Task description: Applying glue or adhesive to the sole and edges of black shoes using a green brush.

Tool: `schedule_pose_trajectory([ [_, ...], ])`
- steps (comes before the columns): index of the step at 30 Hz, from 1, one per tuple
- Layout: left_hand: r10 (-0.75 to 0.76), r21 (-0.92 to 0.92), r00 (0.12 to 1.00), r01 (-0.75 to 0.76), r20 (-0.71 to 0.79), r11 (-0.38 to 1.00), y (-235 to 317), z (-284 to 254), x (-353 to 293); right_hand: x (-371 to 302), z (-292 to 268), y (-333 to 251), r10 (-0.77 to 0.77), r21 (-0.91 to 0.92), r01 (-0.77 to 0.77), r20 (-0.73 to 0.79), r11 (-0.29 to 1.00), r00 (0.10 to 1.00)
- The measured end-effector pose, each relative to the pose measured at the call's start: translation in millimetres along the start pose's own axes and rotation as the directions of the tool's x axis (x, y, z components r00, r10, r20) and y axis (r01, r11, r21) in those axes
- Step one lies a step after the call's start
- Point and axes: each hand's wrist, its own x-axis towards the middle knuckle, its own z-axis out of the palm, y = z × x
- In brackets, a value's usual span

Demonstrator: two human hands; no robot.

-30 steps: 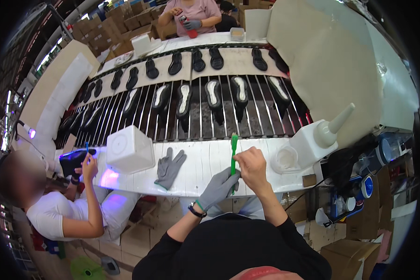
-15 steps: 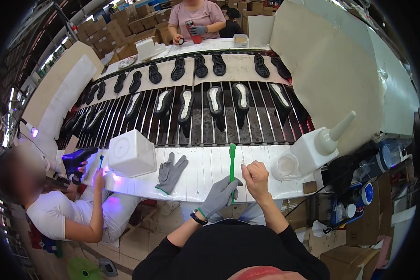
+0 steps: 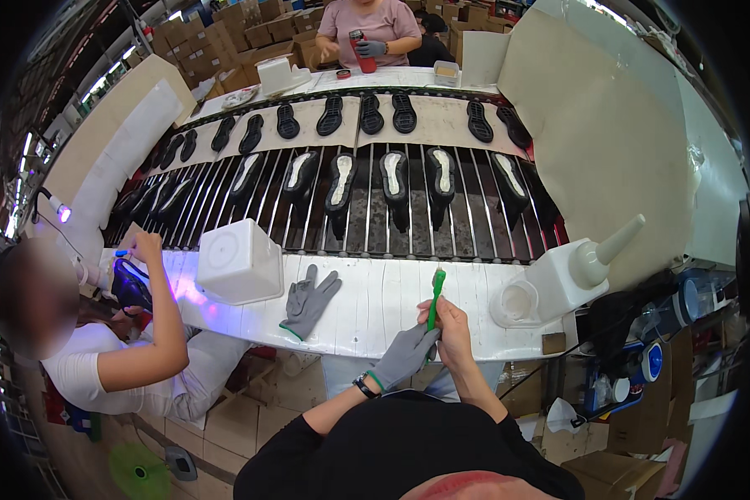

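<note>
My left hand, in a grey glove with a green cuff, is closed round the lower handle of a green toothbrush-like brush. The brush stands nearly upright over the table's front edge, its head pointing away from me. Pressed against the handle just above the glove are the fingers of my bare right hand. A loose grey glove lies flat on the white tabletop to the left. To the right stands a white plastic bottle with a long nozzle and a round cup part.
A white box-shaped container stands left on the table. Beyond, a roller conveyor carries black shoes with whitish bottoms, and black soles on a beige sheet. A co-worker sits at left; another person stands across.
My right hand has opened from a fist and come onto the green brush, which has shifted right and tilted slightly. The seated co-worker's arm has risen; the far person's cap now lies on the table.
</note>
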Motion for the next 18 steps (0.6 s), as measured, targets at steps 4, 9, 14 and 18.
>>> schedule_pose_trajectory([
  [4,-0.004,-0.060,1.000,0.004,-0.008,0.998,9.1,2.6,-1.8,-1.8,-11.3,7.7,0.070,0.116,-0.070,0.005,0.991,0.998],
  [9,0.071,-0.107,0.997,-0.071,-0.007,0.992,-16.7,5.9,2.6,1.4,-15.6,7.2,0.104,0.297,-0.138,0.128,0.945,0.986],
  [14,-0.073,-0.216,0.994,0.088,0.077,0.972,-15.3,5.0,2.1,0.3,-16.8,7.0,0.158,0.306,-0.193,0.137,0.932,0.978],
  [18,-0.063,-0.265,0.996,0.080,0.070,0.961,-28.0,7.7,3.2,-1.0,-16.9,9.8,0.182,0.299,-0.216,0.139,0.929,0.974],
])
